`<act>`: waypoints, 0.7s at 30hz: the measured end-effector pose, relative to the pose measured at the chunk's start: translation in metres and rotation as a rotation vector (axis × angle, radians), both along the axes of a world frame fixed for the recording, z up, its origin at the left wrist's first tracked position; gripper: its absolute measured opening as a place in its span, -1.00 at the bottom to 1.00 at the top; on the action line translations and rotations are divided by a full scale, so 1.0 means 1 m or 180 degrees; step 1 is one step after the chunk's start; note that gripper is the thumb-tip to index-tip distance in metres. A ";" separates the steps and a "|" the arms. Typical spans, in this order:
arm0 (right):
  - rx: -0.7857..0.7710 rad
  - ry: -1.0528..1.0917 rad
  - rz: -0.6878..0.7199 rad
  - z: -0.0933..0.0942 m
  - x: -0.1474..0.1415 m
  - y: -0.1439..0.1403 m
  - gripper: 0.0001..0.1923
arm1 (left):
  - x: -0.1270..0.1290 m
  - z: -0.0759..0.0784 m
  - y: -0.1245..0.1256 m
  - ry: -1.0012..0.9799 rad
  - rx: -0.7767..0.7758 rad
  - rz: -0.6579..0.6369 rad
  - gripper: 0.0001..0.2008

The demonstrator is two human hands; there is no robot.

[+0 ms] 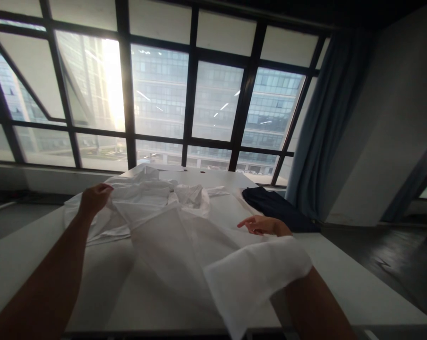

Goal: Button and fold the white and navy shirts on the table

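A white garment (171, 222) lies rumpled across the white table (344, 283), stretching from its far end toward me. My left hand (94, 198) is closed on a fold of this white cloth at the left and lifts it slightly. My right hand (261, 225) hovers low over the right part of the cloth, fingers apart and pointing left, holding nothing. A loose flap of the white garment (256, 278) drapes over my right forearm.
A dark navy garment (275, 205) lies at the table's far right edge. Large windows with black frames (190, 99) fill the wall behind the table. A blue-grey curtain (327, 127) hangs at the right, beside dark floor (387, 264).
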State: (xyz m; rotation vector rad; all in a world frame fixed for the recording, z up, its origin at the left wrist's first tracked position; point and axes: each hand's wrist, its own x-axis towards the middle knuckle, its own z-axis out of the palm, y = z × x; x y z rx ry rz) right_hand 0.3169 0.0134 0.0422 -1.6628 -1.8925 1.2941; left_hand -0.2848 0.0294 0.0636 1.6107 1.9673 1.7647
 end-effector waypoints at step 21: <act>0.2549 0.0694 0.0438 0.050 -0.141 0.030 -0.58 | 0.196 0.034 -0.042 0.1477 0.0664 -0.1747 -0.18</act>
